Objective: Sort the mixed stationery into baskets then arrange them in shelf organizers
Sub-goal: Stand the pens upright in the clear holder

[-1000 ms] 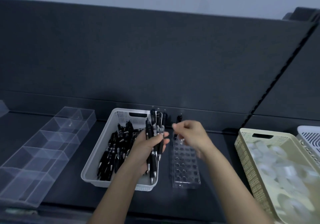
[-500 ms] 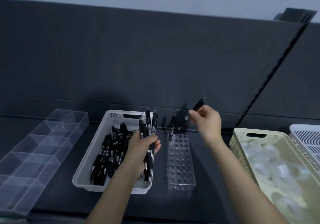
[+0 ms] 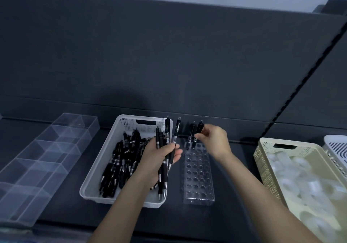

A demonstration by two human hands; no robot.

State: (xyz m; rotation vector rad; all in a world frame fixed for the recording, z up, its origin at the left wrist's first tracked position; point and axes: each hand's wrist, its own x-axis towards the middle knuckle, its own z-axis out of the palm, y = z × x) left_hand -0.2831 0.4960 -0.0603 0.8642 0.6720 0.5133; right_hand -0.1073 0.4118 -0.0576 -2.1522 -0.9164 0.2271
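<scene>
While working at a dark shelf, has both hands on pens. Far left, a clear divided organizer, lying lengthwise. Next over, a white basket, heaped with loose pens, all black. Above its right side, the left hand: grips a bundle of pens, fingers curled round the barrels, tips down, clickers up. Just right of the basket, a clear pen rack with rows of holes, and a standing pen upright at its far end. Beside that, the right hand: pinches a second pen between thumb and fingertips, upright over the far row; cannot tell whether seated in a hole. Far right, a beige basket full of tape rolls, then the corner of another white basket
</scene>
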